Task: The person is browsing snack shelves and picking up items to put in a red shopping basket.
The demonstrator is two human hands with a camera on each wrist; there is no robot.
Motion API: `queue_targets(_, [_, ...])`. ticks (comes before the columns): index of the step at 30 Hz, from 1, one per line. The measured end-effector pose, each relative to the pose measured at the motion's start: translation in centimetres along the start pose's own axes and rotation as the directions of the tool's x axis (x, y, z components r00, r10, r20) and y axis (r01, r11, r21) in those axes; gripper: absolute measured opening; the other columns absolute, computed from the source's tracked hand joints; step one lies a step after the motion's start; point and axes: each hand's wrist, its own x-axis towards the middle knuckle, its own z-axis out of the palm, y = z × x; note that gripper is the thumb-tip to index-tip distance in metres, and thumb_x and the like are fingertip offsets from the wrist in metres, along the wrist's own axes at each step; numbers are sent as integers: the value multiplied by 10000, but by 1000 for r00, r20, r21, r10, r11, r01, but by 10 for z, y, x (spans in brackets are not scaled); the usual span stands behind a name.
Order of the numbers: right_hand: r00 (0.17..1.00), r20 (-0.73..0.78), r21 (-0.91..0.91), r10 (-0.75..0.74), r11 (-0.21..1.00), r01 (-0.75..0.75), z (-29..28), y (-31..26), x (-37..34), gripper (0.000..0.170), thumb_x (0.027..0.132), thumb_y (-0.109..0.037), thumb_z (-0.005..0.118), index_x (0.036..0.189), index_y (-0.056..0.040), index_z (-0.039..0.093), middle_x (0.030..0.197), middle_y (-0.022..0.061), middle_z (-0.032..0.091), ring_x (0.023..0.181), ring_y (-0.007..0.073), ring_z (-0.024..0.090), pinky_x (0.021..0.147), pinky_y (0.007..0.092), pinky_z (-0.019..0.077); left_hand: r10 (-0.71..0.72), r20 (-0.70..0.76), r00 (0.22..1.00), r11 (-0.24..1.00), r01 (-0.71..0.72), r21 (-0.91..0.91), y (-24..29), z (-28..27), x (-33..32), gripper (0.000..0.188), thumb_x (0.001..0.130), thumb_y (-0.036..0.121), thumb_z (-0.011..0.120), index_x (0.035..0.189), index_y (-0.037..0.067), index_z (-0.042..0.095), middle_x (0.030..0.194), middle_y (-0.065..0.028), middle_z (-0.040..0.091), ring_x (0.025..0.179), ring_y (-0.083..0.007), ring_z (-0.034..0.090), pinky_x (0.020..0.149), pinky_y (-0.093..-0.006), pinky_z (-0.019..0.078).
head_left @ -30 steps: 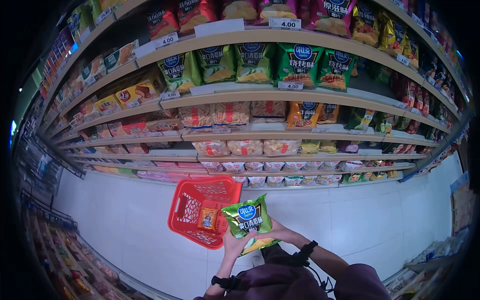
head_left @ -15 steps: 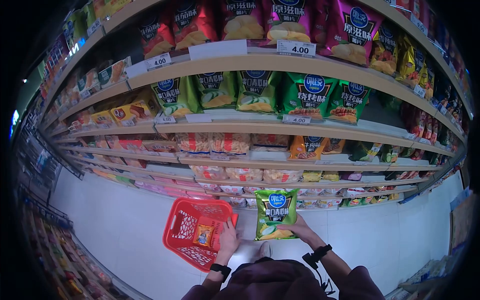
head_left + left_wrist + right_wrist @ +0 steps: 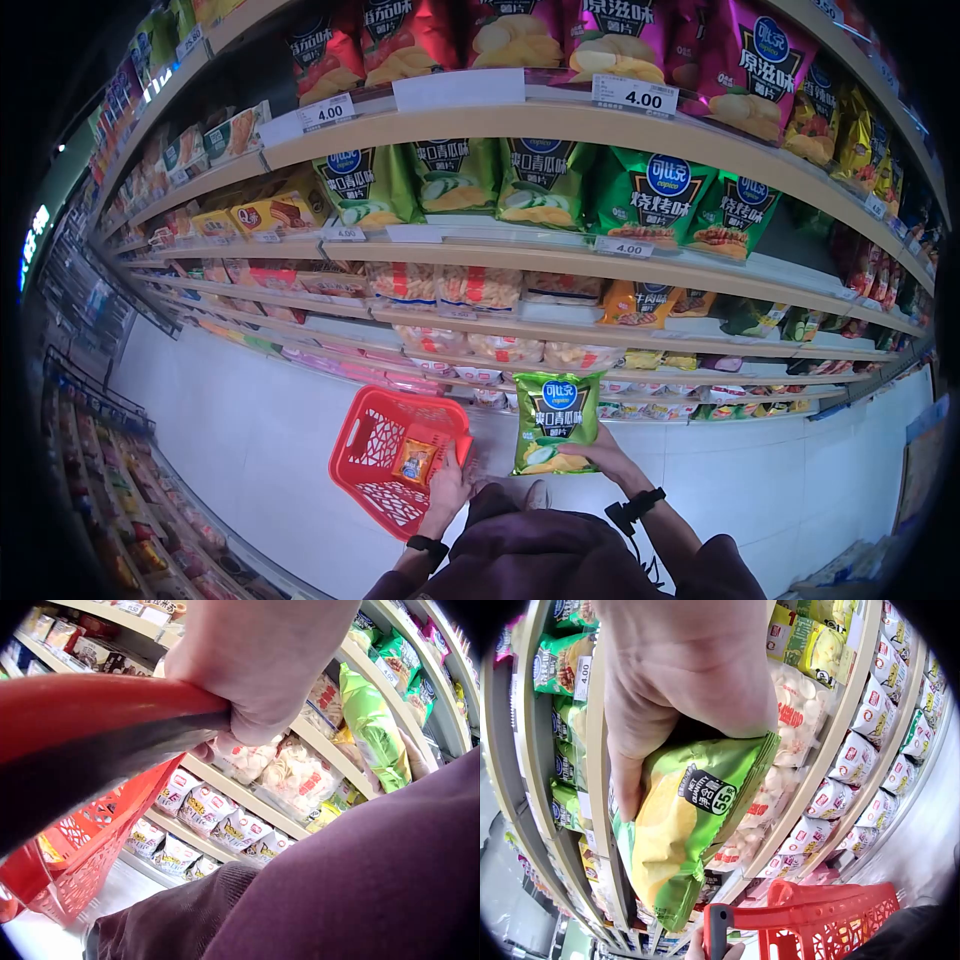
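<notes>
A green chip bag (image 3: pixel 557 422) is held upright by its right side in my right hand (image 3: pixel 603 458), thumb across its front. In the right wrist view the right hand (image 3: pixel 686 675) grips the bag (image 3: pixel 694 817), which shows its lower end. My left hand (image 3: pixel 447 494) is at the right rim of the red basket (image 3: pixel 352 470); in the left wrist view that hand (image 3: pixel 259 664) is curled round the red and black handle (image 3: pixel 112 712). An orange packet (image 3: pixel 415 461) lies inside the basket.
Curved shelves (image 3: pixel 480 245) of snack bags stretch across the front, with price tags (image 3: pixel 635 93) on their edges. Another stocked rack (image 3: pixel 110 480) stands at the lower left. White floor (image 3: pixel 720 490) lies between, with a shoe (image 3: pixel 537 494) near the body.
My left hand has let go of the green bag and taken the basket handle. The right hand has carried the bag to the right and turned it upright. The head view has shifted.
</notes>
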Motion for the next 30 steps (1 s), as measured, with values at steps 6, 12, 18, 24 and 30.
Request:
queue_targets(6, [1000,12,4,28,1000,-28,18,3,14,816,682,-129,842,1352,-14,389,1259,78,540,1146,166,523,1000,310,415,-9,-56,998,1000,9,-14,-22,9,-3,777,831,174,628,1431,-1,167,898,-318,611,729,-461,619,669,-542,490])
queue_targets(12, [999,31,9,17,1000,-18,39,1,31,804,684,-118,837,1347,-15,393,1257,84,542,1151,173,529,1004,317,421,-8,-63,998,999,5,-46,-59,-17,26,787,789,92,628,1429,0,179,795,-296,618,716,-462,615,662,-540,488])
queue_targets(18, [1000,22,26,22,999,-23,68,-3,49,769,680,-96,838,1320,-13,420,1212,68,568,1103,158,553,982,311,442,-40,-95,995,998,45,51,-106,-45,53,729,842,211,627,1414,13,221,836,-285,634,727,-448,634,671,-529,510])
queue_targets(24, [999,41,-10,-23,1000,24,95,-5,65,845,661,-164,864,1346,-16,394,1259,82,543,1144,172,533,1001,315,424,-65,-107,992,997,68,21,-127,-71,67,724,791,196,686,1357,-1,279,829,-296,619,787,-447,631,704,-503,505])
queue_targets(30, [1000,-4,-90,-14,996,14,116,0,70,838,649,-152,865,1337,-21,403,1241,70,553,1139,167,534,1007,323,421,-87,-56,995,992,82,-93,-140,-69,78,705,822,265,643,1357,17,256,847,-325,618,804,-482,619,750,-546,490])
